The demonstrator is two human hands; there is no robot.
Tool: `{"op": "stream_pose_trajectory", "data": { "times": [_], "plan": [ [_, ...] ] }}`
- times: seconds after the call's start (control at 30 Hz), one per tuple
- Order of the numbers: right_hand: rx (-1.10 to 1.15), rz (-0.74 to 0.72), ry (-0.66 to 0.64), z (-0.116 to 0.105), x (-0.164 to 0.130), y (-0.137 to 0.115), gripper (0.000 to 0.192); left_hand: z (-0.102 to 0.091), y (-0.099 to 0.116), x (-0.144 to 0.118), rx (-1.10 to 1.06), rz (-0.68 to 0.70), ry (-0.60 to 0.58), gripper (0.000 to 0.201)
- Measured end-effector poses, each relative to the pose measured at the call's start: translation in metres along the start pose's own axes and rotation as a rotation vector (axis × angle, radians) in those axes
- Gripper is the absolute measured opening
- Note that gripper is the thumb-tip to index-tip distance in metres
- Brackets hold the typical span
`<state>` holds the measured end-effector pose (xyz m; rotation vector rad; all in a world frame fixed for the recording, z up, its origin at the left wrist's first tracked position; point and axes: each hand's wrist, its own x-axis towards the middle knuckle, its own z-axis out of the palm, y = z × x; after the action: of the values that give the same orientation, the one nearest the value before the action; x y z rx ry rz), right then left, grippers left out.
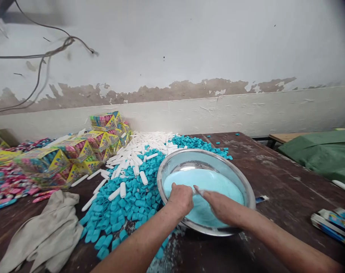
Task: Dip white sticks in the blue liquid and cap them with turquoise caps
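Landmark: metal basin (248,191), round, shallow, polished, standing on the dark wooden table (274,167) close to its near edge.

Contents: pale blue powder (218,185), spread across the basin floor, surface loose and even.

Left hand (180,199): over the near rim of the basin, curled into a fist just above the powder; what the fist encloses cannot be told.

Right hand (222,207): beside the left, also inside the near rim, fingers pinched narrow on a small white tube (199,191) whose tip points toward the left hand.

Left of the basin: heap of blue caps (123,212), touching the basin wall, with white tubes (138,151) scattered over and behind it.

Farther left of the basin: stacked colourful boxes (75,151); loose coloured pens (4,182) beyond them; a crumpled grey cloth (49,231) at the near-left table edge.

Right of the basin: a small blue-and-white piece just beside the rim; flat printed packs (334,225) near the table's right edge; green sheet (323,151) well apart, behind.

Handling note, judged: the tube looks light, rigid plastic, smooth and likely dusty, so it may slip; best taken by the middle of its barrel between thumb and fingertips, open end kept upward. The powder is fine, spills and clings readily. The basin looks thin and light, apt to slide if pushed at the rim; hold it by opposite rim edges.
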<state>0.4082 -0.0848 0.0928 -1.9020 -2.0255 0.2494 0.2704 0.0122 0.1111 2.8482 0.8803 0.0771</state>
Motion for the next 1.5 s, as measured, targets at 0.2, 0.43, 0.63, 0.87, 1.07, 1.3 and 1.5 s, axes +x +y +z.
{"op": "stream_pose_trajectory", "data": {
  "times": [0.2, 0.43, 0.63, 0.87, 1.07, 1.3, 1.5],
  "plan": [
    [0.053, -0.038, 0.038, -0.005, 0.004, -0.002, 0.070, -0.006, -0.008, -0.005, -0.109, 0.010, 0.045, 0.016],
    [0.118, 0.025, 0.288, -0.019, -0.004, -0.020, 0.044, -0.021, -0.036, -0.051, -0.717, 0.161, 0.302, 0.019],
    [0.177, -0.104, 0.522, -0.013, -0.032, -0.087, 0.027, -0.024, -0.075, -0.120, -1.074, -0.013, 0.410, 0.018],
    [0.213, -0.302, 0.071, 0.056, 0.006, -0.135, 0.023, 0.003, -0.137, -0.206, -1.039, -0.425, 0.541, 0.017],
    [0.077, -0.259, 0.003, 0.105, 0.073, -0.142, 0.029, 0.027, -0.141, -0.225, -0.952, -0.345, 0.555, 0.017],
    [-0.112, -0.204, -0.097, 0.124, 0.129, -0.158, 0.031, 0.039, -0.150, -0.233, -0.965, -0.343, 0.538, 0.020],
    [-0.190, -0.093, -0.148, 0.126, 0.152, -0.161, 0.025, 0.044, -0.154, -0.237, -1.079, -0.487, 0.530, 0.018]
  ]
}}
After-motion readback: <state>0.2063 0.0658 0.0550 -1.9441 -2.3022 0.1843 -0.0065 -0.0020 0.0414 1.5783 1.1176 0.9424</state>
